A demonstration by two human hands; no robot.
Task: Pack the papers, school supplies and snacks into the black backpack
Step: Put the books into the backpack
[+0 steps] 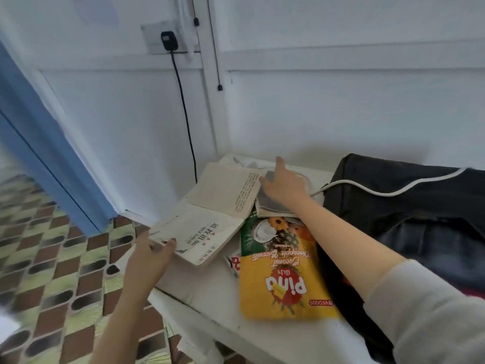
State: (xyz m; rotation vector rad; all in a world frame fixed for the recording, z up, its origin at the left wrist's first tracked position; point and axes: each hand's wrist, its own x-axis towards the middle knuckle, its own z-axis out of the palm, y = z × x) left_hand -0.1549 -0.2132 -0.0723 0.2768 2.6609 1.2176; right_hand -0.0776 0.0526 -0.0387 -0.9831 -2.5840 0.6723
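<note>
- The left grip [153, 254] is pinching the near left corner of the open book [223, 195], with the thumb lying on top of the page and the fingers sitting underneath.
- The book is lying spread at the far left end of the white counter [207, 287], and its corner is hanging past the edge.
- The right grip [287, 185] is reaching across with fingers spread apart and is resting on a grey-covered booklet [273, 203] just beside the book.
- The yellow biscuit bag [283, 279] is lying flat near the front edge, partly covering a red-and-white packet [235, 261].
- The black backpack [406, 214] is sitting at the right, touching the bag, with a white cord [388, 191] trailing over it.
</note>
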